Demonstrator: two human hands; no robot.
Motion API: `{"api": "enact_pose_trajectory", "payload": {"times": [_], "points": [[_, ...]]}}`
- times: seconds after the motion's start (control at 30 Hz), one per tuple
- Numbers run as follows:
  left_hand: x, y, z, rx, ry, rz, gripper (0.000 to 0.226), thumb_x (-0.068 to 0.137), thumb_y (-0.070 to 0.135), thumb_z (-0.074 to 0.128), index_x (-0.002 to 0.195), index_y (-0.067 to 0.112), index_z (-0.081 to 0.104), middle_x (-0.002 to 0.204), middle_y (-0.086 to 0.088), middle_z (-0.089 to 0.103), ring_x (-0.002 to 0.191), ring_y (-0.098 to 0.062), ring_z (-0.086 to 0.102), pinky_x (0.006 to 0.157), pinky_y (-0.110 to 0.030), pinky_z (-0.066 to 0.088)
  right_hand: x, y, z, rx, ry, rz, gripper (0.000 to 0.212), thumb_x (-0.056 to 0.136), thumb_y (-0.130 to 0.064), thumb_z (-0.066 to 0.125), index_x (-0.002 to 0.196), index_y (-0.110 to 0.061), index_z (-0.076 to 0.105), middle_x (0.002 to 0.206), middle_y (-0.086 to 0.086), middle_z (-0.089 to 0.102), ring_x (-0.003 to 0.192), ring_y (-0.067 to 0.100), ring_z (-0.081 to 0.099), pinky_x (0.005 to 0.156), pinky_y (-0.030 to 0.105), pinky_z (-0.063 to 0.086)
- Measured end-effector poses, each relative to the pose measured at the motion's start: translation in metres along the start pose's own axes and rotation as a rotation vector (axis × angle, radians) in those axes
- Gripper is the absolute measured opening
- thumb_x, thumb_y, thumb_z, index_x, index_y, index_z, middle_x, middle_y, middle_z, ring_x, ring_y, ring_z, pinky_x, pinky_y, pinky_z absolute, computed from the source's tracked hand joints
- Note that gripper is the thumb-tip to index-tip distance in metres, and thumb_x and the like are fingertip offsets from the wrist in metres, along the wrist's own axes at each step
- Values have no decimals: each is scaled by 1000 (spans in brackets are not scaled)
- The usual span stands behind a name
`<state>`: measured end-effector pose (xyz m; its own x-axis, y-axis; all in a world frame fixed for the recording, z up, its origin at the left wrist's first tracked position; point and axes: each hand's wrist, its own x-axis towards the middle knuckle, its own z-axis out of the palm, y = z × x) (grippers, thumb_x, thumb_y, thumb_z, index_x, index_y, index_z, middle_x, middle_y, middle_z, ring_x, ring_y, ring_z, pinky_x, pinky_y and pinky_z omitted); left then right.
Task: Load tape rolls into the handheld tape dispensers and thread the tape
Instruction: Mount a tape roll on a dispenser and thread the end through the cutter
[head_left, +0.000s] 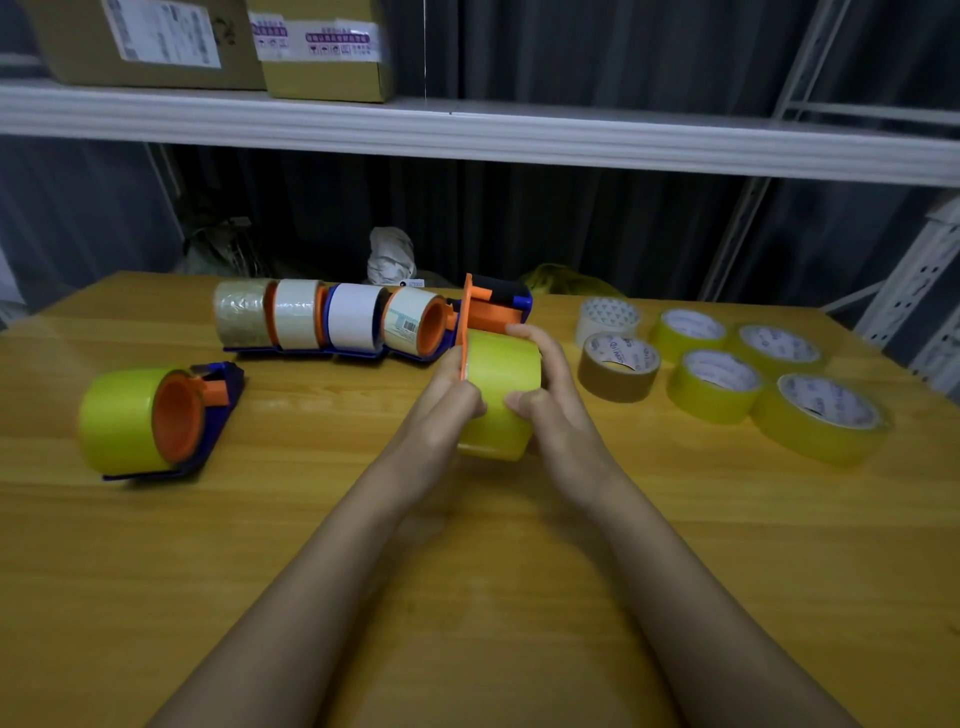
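Observation:
A yellow tape roll (501, 384) sits on an orange and blue handheld dispenser (493, 306) held upright above the wooden table (467, 597). My left hand (447, 400) grips the dispenser's orange side plate at the roll's left face. My right hand (540, 384) wraps round the roll from the right, fingers over its top and thumb on its front. At the left lies a loaded dispenser (150, 421) with a yellow roll. A row of several loaded dispensers (332, 322) lies behind.
Loose rolls stand at the right: a white one (607, 319), a brown one (618, 366) and several yellow ones (769, 379). A white shelf (467, 130) with cardboard boxes (322, 49) hangs above the table's far edge. A crumpled bag (390, 254) lies behind.

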<state>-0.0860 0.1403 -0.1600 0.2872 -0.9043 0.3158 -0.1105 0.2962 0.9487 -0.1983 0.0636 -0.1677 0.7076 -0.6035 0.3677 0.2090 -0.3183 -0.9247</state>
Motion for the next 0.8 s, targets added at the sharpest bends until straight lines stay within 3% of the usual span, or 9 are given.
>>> {"api": "enact_pose_trajectory", "payload": {"times": [0.1,0.23,0.4,0.47,0.53,0.63,0.7,0.8], "points": [[0,1,-1,68,-11,20,35,75,25,44,107,32,55,91,11,61,84,-8,57,70,-20,48,1,2,0,37,18,11,56,68,-45,49,123,-40,43,109,-7,55,90,3,57,72,19,49],[-3,3,1,120,-39,25,30,85,23,41,111,28,56,91,10,64,81,-4,60,68,-17,47,3,5,-2,67,51,29,49,73,-46,48,121,-41,44,109,-4,55,87,4,59,69,21,49],[-4,3,-1,182,-10,59,28,92,32,43,112,20,59,102,-13,64,92,-29,61,75,-37,50,5,8,-1,94,87,47,47,74,-53,49,121,-42,48,117,0,58,100,16,63,76,26,51],[-3,2,-1,238,8,79,32,94,35,42,112,15,59,99,-16,64,88,-30,61,72,-39,50,6,8,-2,110,102,47,41,84,-44,55,124,-37,50,115,-4,62,101,13,64,76,26,53],[-3,3,0,284,22,111,32,97,36,42,111,13,59,92,-11,65,79,-19,62,63,-26,50,5,5,-4,101,133,20,31,96,-24,54,127,-28,52,108,-15,65,97,2,64,74,20,52],[-3,0,1,357,69,156,34,98,33,40,102,5,58,70,1,56,58,-3,51,52,-17,39,3,3,-5,-25,218,-82,26,95,-15,57,119,-22,60,117,-5,62,104,-4,60,80,17,51],[-1,-4,0,450,121,185,40,99,38,38,96,3,57,60,1,48,50,-6,44,47,-23,33,4,6,-6,-194,312,-163,24,88,-26,63,111,-24,67,122,-3,61,115,2,55,93,25,50],[1,-9,-1,618,190,216,46,95,46,29,92,9,56,58,-2,48,50,-13,45,46,-27,32,6,12,-9,-434,385,-331,19,85,-31,66,99,-22,74,111,-5,67,109,12,60,91,31,49]]}}
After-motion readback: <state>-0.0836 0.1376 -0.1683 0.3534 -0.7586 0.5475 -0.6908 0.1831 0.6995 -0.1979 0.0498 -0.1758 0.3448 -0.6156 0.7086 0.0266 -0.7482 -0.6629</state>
